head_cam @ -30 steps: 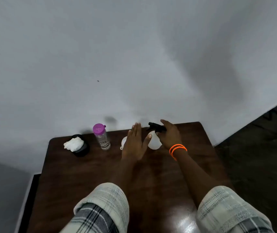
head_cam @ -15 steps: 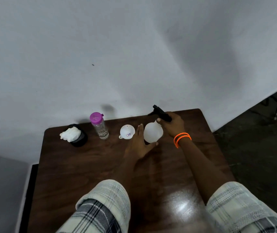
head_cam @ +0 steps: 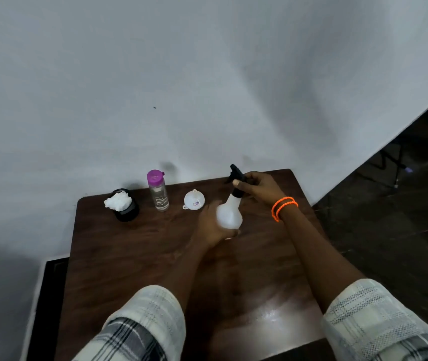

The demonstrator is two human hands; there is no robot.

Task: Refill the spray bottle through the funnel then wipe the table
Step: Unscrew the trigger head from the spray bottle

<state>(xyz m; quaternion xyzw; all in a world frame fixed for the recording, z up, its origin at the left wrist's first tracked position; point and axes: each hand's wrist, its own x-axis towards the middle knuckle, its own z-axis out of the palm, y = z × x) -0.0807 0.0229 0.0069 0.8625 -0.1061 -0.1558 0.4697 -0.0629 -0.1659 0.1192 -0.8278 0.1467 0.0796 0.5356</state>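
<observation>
Spray bottle (head_cam: 229,213): left hand (head_cam: 211,225) grips body, steadying; right hand (head_cam: 261,187) grips black head, likely for unscrewing. Funnel (head_cam: 194,200), water bottle (head_cam: 158,191): desk's (head_cam: 129,256) far edge, within reach.

The left hand (head_cam: 211,225), which a second ago lay flat and open beside the spray bottle (head_cam: 229,214), now wraps its fingers (head_cam: 233,232) round the bottle's white body. The right hand (head_cam: 259,187) has shifted from the top of the trigger head (head_cam: 236,175) to gripping the black collar, and the bottle now tilts, nearer the person on the surface (head_cam: 142,256).
</observation>
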